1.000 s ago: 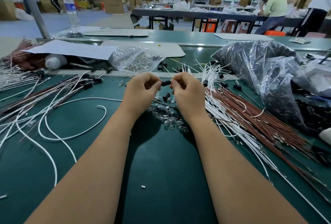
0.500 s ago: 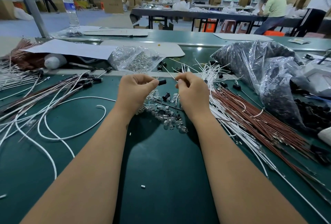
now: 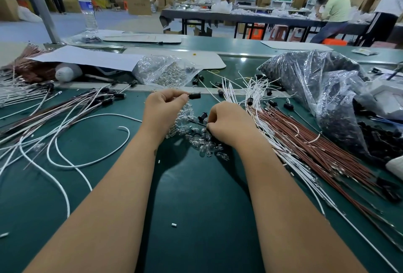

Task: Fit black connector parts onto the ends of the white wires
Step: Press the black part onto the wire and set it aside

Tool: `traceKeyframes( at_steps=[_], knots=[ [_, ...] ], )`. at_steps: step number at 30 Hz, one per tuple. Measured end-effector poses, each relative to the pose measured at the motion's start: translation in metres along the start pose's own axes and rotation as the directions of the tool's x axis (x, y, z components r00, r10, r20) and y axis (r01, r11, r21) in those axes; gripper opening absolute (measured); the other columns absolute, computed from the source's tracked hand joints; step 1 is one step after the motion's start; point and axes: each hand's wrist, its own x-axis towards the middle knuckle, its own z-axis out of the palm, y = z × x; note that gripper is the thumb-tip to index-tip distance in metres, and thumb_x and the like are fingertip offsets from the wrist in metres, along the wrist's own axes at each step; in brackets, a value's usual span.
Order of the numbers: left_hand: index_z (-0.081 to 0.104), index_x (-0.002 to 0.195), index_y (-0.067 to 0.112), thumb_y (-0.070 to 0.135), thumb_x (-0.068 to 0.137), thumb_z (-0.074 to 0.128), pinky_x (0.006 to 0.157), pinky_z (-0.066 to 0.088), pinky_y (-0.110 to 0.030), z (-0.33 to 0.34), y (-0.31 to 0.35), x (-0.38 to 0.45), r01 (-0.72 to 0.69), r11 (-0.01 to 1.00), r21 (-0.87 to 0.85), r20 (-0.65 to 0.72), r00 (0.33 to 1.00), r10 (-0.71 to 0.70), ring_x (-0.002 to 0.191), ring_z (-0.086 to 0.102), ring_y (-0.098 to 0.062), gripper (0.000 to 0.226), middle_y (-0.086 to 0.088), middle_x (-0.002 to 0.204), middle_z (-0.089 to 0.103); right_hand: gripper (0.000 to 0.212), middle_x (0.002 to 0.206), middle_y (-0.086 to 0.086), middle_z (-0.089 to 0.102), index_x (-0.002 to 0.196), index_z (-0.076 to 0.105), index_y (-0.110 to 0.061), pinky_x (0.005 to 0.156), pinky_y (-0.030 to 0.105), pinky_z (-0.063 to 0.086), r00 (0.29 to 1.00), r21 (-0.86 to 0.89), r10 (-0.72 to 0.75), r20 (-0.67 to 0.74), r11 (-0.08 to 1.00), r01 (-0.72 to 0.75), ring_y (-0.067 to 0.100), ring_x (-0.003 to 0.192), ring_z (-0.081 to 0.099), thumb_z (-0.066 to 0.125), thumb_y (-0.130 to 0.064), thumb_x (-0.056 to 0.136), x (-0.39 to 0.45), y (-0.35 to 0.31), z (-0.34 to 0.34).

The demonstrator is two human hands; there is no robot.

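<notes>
- Surface (image 3: 196, 196): green mat, both forearms laid across it from the near edge. A small white scrap (image 3: 173, 225) lies between the forearms.
- Long white wire (image 3: 65, 163): looped loosely at 9 o'clock of the forearms, flat on the mat.
- Bulbs (image 3: 202, 142): a heap of small clear pieces between the two hands, touching the right one.
- Right hand (image 3: 229, 122): lowered onto the heap, fingers curled, fingertips pinching among the bulbs at their 3 o'clock edge. What exactly it pinches cannot be told.
- Loose black part (image 3: 202, 115): lying just at 11 o'clock of the right hand, on the heap.
- Left hand (image 3: 163, 107): raised just above the heap, fingers curled, thumb and forefinger pinching a connector (image 3: 194, 96), which sticks out toward 3 o'clock. Whether a wire is fitted in it cannot be told.
- Brown wires (image 3: 316, 148): a thick bundle at 3 o'clock of the right hand, running toward 5 o'clock.
- White wires (image 3: 250, 89): a fanned bunch at 1 o'clock of the right hand, beside the brown ones, several black parts scattered among the ends.
- Finished wires (image 3: 76, 102): at 10 o'clock, a sheaf with black parts at the ends.
- Clear bag (image 3: 165, 70): at 12 o'clock, holding small clear pieces.
- Dark bag (image 3: 322, 85): at 2 o'clock, full of black parts.
- Bottle (image 3: 88, 9): standing far at 11 o'clock.
</notes>
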Motion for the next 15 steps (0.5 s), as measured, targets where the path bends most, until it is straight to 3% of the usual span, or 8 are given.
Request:
traceKeyframes(
  at_steps=[4,7,11,15],
  knots=[
    [0.074,0.079,0.026,0.017,0.089,0.063,0.046,0.036,-0.009,-0.0011,-0.0005,0.0021,0.058,0.997,-0.048,-0.009,0.998,-0.058,0.043,0.039,0.001,0.017,0.015,0.053,0.052,0.016,0.091,0.007,0.064,0.084,0.068,-0.006,0.074,0.036,0.053,0.997,-0.052,-0.066,-0.029,0.997,0.065,0.026,0.088,0.058,0.054,-0.013,0.081,0.0005,-0.0013,0.0071],
    [0.074,0.075,0.029,0.02,0.085,0.071,0.048,0.034,-0.012,-0.0016,-0.0016,0.0018,0.03,0.997,-0.066,0.01,1.0,-0.029,0.049,0.037,-0.004,0.014,0.006,0.058,0.047,0.014,0.096,0.005,0.056,0.09,0.059,-0.008,0.07,0.036,0.046,0.994,0.054,-0.05,-0.094,0.997,0.055,0.023,0.086,0.054,0.05,-0.018,0.09,0.0018,-0.0012,0.0094],
    [0.072,0.074,0.027,0.018,0.083,0.074,0.063,0.042,-0.021,-0.0013,-0.0028,0.002,-0.006,0.999,-0.047,0.022,1.0,0.007,0.064,0.046,-0.013,0.013,-0.003,0.067,0.055,0.007,0.077,-0.001,0.052,0.095,0.046,-0.012,0.052,0.031,0.034,0.949,0.253,0.082,-0.304,0.968,-0.002,0.017,0.064,0.05,0.04,-0.012,0.099,0.0059,0.0025,0.0069],
    [0.069,0.077,0.026,0.015,0.086,0.07,0.069,0.043,-0.029,-0.0009,-0.0032,0.0027,0.004,1.0,-0.008,0.019,1.0,-0.004,0.072,0.049,-0.017,0.015,-0.011,0.077,0.059,0.008,0.076,-0.002,0.055,0.099,0.051,-0.015,0.054,0.03,0.034,0.941,0.374,0.116,-0.318,0.927,0.012,0.018,0.069,0.052,0.044,-0.011,0.098,0.0044,0.0049,0.0082]
  ],
)
